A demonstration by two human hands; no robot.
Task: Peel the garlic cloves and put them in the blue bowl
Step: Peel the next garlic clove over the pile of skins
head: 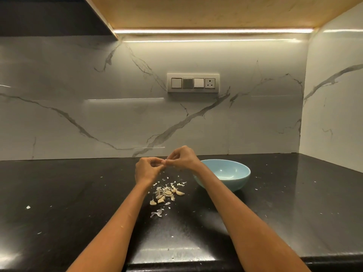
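Pinching one garlic clove (164,161) between them, left hand (146,169) and right hand (181,159) meet left of the one blue bowl (225,176); about six cloves (167,194) lie among peel scraps (157,213) nearer than the bowl

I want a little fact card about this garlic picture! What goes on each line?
left hand: raised above the counter, fingers curled, pinching a small clove
right hand: fingertips meet the left hand's, pinching at the same clove
clove in hands: mostly hidden by fingers
blue bowl: on the counter, right of the hands, looks empty
garlic pile: loose cloves and papery skins, left of the bowl
counter: black, speckled with skin bits
wall: white marble with a switch panel
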